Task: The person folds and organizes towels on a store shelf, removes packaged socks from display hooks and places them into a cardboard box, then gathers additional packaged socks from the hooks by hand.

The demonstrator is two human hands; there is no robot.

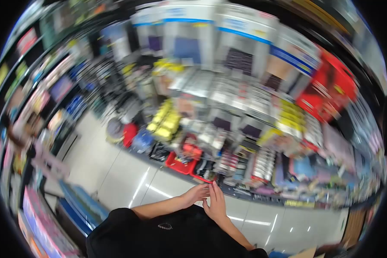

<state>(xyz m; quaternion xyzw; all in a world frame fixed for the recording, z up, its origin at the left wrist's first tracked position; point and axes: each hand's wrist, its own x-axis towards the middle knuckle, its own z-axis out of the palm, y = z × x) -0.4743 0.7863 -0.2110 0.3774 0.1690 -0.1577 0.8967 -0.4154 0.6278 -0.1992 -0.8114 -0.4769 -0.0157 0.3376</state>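
My left hand [195, 195] is held in front of my chest with its fingers stretched toward the right, and I see nothing in it. Close beside it, my right hand [216, 204] points away from me with its fingers extended, also holding nothing that I can make out. The fingers of the two hands nearly meet; blur hides whether they touch. Just beyond the fingertips, at floor level, are a red basket [179, 164] of small goods and a second red-rimmed basket [203, 169] with dark items.
A long shop shelf with hanging packets curves around ahead, including yellow packs [163, 122] and a large red package [327, 86]. Pale floor tiles [120, 176] lie between it and the left shelves. Blue flat items [84, 202] and pink boxes [45, 219] stand at my left.
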